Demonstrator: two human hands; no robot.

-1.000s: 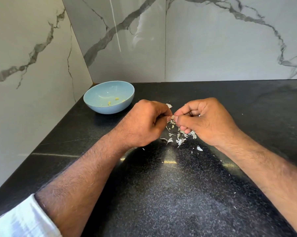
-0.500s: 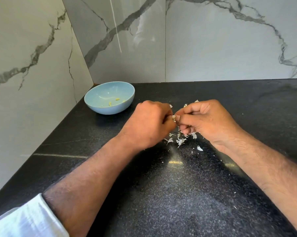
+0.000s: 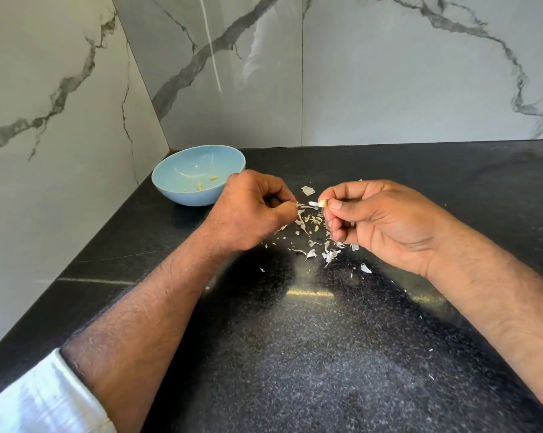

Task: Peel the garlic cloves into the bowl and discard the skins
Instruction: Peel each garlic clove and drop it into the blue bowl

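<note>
My right hand (image 3: 385, 223) pinches a small pale garlic clove (image 3: 322, 203) between thumb and forefinger, above the counter. My left hand (image 3: 251, 210) pinches a thin strip of white skin (image 3: 300, 205) that stretches toward the clove. Under and between the hands lies a scatter of white skin flakes (image 3: 320, 242) on the black counter. A light blue bowl (image 3: 170, 182) stands at the back left, just beyond my left hand, with two small yellowish garlic pieces (image 3: 206, 182) inside.
The black speckled counter (image 3: 295, 354) runs into a corner of grey-veined marble walls (image 3: 389, 73) at the left and back. A white sleeve (image 3: 38, 401) covers my left forearm near the bottom left.
My hands were pressed together over the clove; now they have drawn apart, the left pulling a strip of skin away to the left.
</note>
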